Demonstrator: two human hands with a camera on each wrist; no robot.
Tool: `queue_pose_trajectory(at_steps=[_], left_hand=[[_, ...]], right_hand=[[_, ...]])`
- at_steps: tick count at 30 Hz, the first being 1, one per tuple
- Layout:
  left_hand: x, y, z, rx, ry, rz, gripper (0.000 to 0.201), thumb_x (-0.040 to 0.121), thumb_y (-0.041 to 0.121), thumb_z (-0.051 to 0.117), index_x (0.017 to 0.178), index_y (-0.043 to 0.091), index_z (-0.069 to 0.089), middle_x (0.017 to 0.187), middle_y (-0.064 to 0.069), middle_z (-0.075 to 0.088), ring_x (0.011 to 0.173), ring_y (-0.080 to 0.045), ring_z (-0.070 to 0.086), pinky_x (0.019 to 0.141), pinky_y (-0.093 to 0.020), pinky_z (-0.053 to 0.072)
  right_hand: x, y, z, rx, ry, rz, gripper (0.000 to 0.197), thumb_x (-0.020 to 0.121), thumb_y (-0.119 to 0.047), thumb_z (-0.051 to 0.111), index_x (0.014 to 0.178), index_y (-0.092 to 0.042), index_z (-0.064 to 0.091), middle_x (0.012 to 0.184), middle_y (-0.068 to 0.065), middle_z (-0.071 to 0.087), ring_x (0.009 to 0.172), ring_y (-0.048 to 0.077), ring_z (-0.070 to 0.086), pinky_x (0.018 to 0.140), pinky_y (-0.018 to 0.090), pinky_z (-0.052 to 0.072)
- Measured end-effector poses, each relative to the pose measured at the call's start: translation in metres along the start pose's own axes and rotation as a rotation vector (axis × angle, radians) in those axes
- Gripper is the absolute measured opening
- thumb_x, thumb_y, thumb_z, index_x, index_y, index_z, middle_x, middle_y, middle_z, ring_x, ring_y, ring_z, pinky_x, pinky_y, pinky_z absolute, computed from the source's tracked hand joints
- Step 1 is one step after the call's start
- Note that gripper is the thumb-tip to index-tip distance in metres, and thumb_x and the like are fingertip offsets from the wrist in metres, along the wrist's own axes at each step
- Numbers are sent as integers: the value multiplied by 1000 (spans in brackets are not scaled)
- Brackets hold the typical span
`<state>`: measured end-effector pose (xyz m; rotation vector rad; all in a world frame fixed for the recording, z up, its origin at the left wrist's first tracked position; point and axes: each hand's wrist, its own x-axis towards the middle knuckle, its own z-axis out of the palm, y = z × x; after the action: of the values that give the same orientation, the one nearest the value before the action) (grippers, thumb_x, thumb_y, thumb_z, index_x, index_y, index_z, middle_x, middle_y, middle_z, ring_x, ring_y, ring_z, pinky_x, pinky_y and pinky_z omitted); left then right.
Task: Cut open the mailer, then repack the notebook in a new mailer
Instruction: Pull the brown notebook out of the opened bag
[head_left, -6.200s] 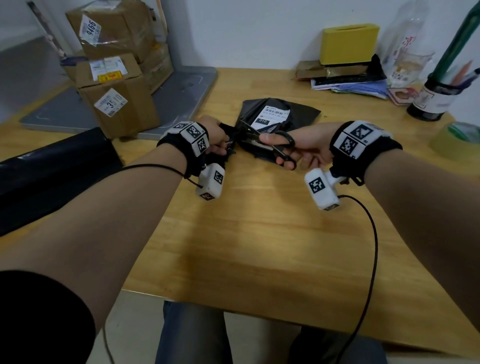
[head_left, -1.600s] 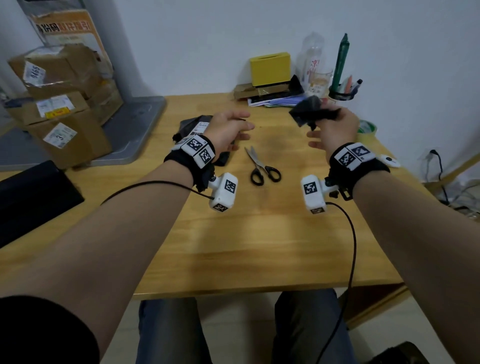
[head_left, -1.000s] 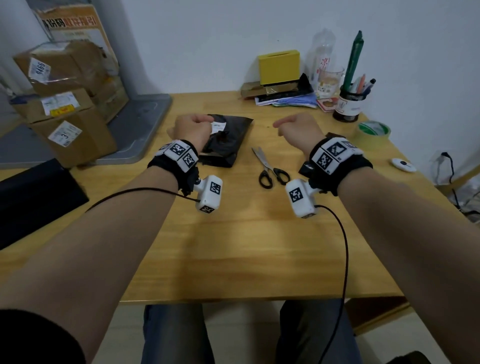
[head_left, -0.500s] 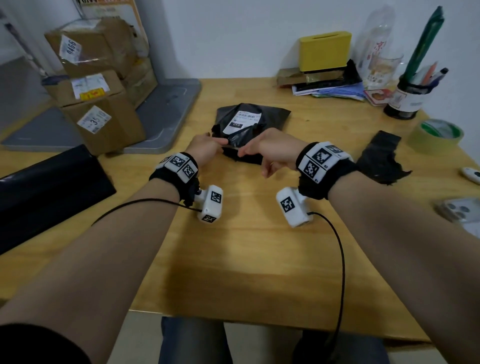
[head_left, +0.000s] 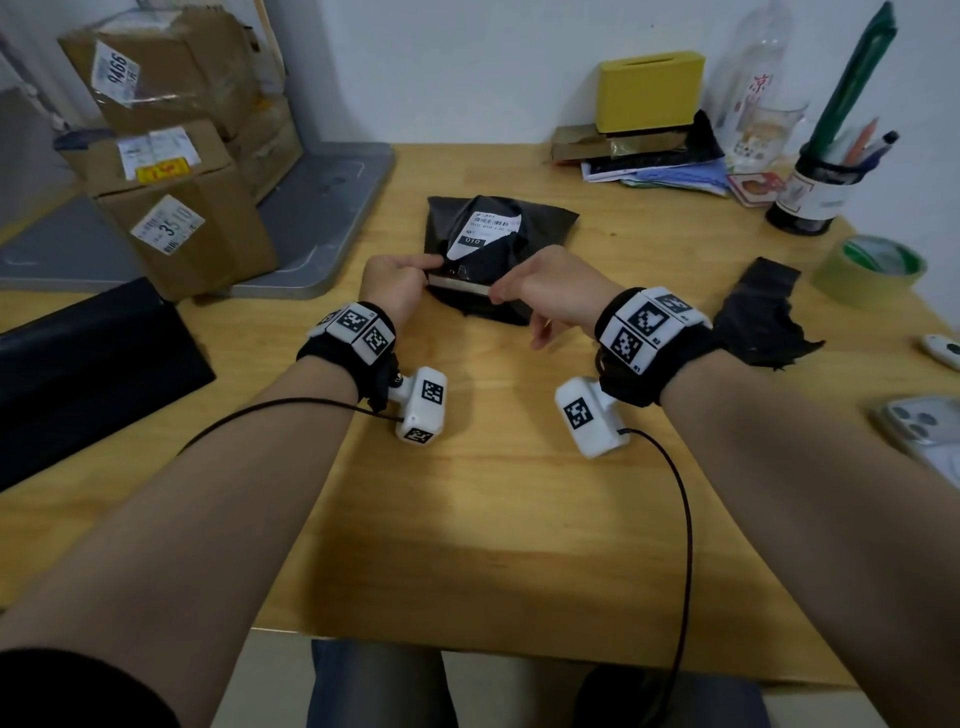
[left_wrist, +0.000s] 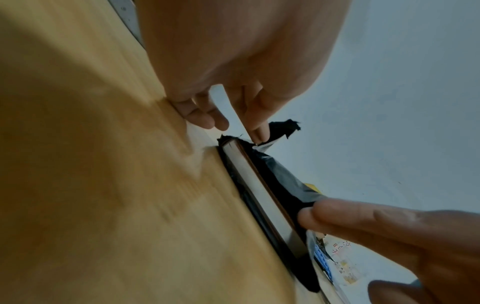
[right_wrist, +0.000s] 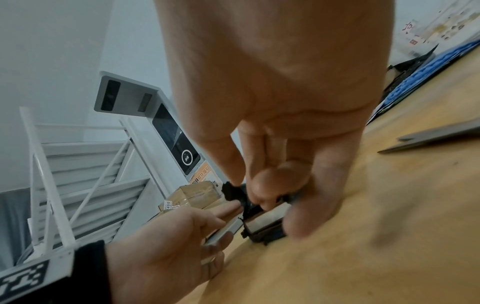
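With the scissors set down and the cut-off strip (head_left: 763, 317) dropped near the counter's right edge, both hands now pinch the mailer (head_left: 498, 244) mid-counter (left hand (head_left: 392, 283), right hand (head_left: 545, 291)), baring the notebook (head_left: 460, 282) for removal.

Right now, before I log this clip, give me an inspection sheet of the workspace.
Surface: wooden desk, bare wood in front of the arms.
Job's things: black mailer lies cut open at its near end; notebook page edge shows in the opening. Folded black new mailer lies at far left.
Clutter: torn black scrap, tape roll, phone, pen holder, yellow box on papers.
Grips: left hand and right hand each pinch the mailer's cut edge, pulling it apart.
Cables: black wrist-camera cable trails over the desk's near edge.
Surroundings: cardboard boxes on a grey platform, white wall.
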<state>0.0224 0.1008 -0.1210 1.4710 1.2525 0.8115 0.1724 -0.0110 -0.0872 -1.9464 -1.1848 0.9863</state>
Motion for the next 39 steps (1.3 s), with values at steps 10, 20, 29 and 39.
queue_pose_trajectory(at_steps=[10,20,29,39], left_hand=[[-10,7,5,72,-127,-64,35,91,0,50,93,24,75,113,-4,73,78,-16,56,60,-26,41],[-3,12,8,155,-44,-3,37,93,0,50,115,18,73,130,-16,62,114,-35,58,97,-38,49],[20,15,4,278,3,-121,26,92,9,53,116,-1,60,83,-11,58,83,-31,63,63,-31,47],[45,21,11,-159,-82,-397,22,97,9,55,77,8,46,63,-2,45,48,-8,36,34,-14,19]], right_hand=[[-1,8,1,-51,14,55,57,99,-16,57,153,-10,40,126,18,58,91,31,66,68,47,65],[-2,10,-25,-247,190,87,12,93,-19,55,85,-10,54,82,9,52,66,26,52,56,31,46],[4,-3,-4,-219,281,-81,28,96,-22,49,108,-15,74,97,6,72,77,24,68,69,39,63],[19,11,-10,-199,177,143,28,93,-20,53,115,-8,64,95,14,68,72,34,76,65,42,61]])
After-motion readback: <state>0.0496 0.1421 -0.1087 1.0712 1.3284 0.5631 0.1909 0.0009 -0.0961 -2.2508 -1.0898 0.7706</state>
